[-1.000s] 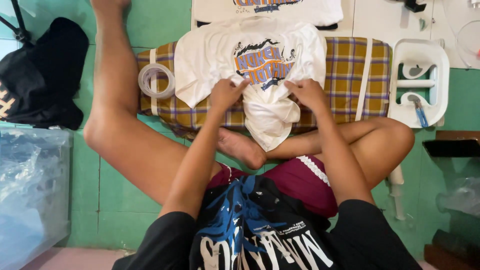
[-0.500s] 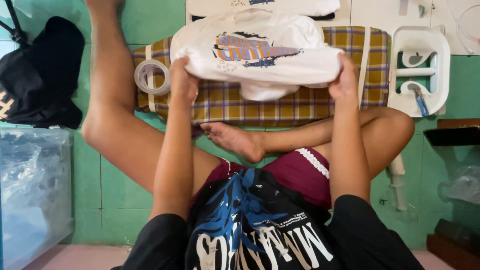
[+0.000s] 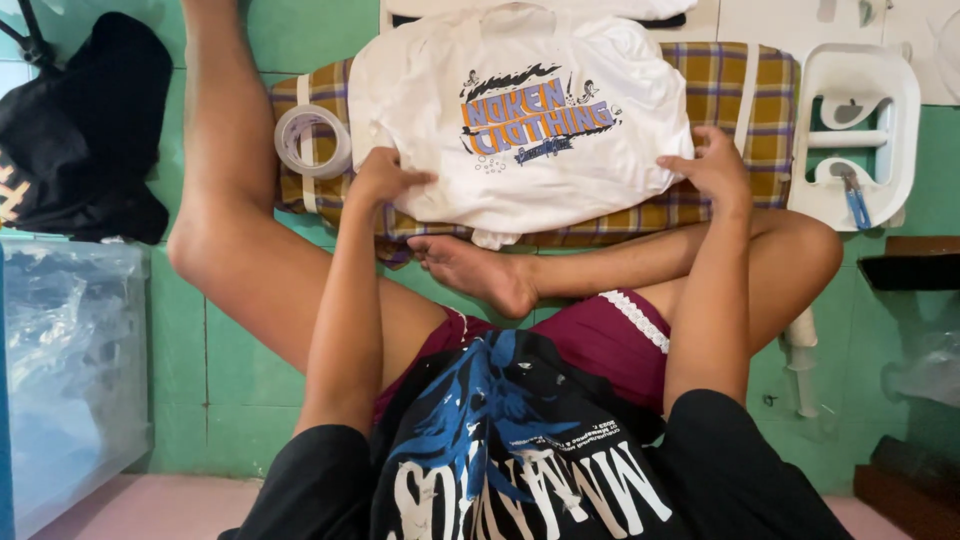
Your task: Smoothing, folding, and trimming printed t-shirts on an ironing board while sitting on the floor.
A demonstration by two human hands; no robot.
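A folded white t-shirt [image 3: 520, 130] with a blue and orange print lies on a yellow plaid padded board [image 3: 735, 85]. My left hand [image 3: 385, 180] presses its lower left corner with the fingers laid on the cloth. On the shirt's right edge rests my right hand [image 3: 715, 170], fingers spread against the fabric. Both arms reach over my crossed bare legs and a maroon cloth in my lap.
A roll of clear tape [image 3: 312, 140] sits on the board's left end. A white plastic stand [image 3: 860, 130] with a blue-handled tool is at the right. A black bag [image 3: 85, 130] lies far left, a clear plastic bin [image 3: 70, 370] below it. The floor is green tile.
The shirt went from a bunched bundle between my hands to spread flat and folded, print up, on the board. My hands moved apart to its left and right edges.
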